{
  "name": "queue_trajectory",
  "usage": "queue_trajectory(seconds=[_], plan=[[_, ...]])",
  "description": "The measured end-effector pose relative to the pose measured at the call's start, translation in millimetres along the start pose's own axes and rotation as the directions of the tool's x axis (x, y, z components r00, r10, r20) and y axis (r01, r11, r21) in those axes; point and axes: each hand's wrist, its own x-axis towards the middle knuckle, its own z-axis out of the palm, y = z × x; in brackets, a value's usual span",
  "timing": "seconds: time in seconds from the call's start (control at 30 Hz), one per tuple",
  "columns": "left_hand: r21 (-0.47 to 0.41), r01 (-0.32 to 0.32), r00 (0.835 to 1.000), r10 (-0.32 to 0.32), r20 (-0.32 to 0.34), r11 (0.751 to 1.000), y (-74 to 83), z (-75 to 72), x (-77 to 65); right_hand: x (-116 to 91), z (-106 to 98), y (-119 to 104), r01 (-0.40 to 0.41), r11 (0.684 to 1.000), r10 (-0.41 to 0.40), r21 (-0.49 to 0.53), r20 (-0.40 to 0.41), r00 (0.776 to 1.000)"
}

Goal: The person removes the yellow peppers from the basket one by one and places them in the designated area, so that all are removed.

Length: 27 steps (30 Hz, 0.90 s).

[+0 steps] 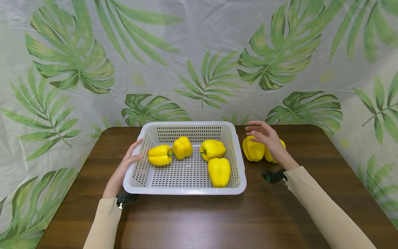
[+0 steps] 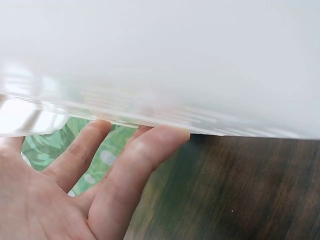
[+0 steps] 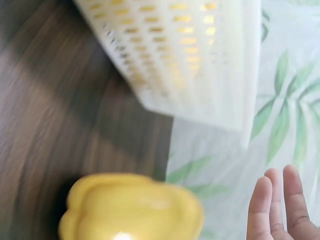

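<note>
A white plastic basket (image 1: 183,191) with slotted walls holds several yellow bell peppers (image 1: 219,173). My left hand (image 1: 125,165) touches the basket's left rim. In the left wrist view, the left hand (image 2: 95,185) has its thumb and fingertips against the basket's edge, without curling round it. On the right, my right hand (image 1: 269,140) hovers over two yellow bell peppers (image 1: 253,149), its fingers extended and partly covering them. The right wrist view shows the right fingers (image 3: 295,195) apart from a blurred bell pepper (image 3: 132,210), holding nothing.
The dark wooden table (image 1: 199,221) extends around the basket. Behind it hangs a pale cloth (image 1: 211,45) printed with green leaves. A black strap (image 1: 275,175) is on the right wrist, and another (image 1: 126,198) is on the left.
</note>
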Motion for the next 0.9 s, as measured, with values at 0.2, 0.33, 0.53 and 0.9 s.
queue_trajectory(seconds=[0.2, 0.33, 0.53, 0.9], plan=[[-0.01, -0.009, 1.0, 0.009, 0.012, 1.0, 0.2, 0.2, -0.4, 11.2, 19.0, -12.2, 0.009, 1.0, -0.009, 0.0, 0.071, 0.997], [-0.017, -0.011, 1.0, 0.011, 0.013, 1.0, -0.2, 0.4, -0.5, 18.5, 31.8, -19.1, 0.008, 1.0, -0.009, 0.008, 0.11, 0.994], [-0.016, -0.018, 1.0, 0.018, 0.015, 1.0, -0.7, 0.6, -0.6, 27.0, 50.9, -29.5, -0.002, 1.0, -0.001, 0.022, 0.145, 0.989], [-0.013, -0.016, 1.0, 0.016, 0.01, 1.0, -0.9, 0.3, 0.1, 42.2, 85.1, -37.1, -0.004, 1.0, 0.003, 0.007, 0.196, 0.981]])
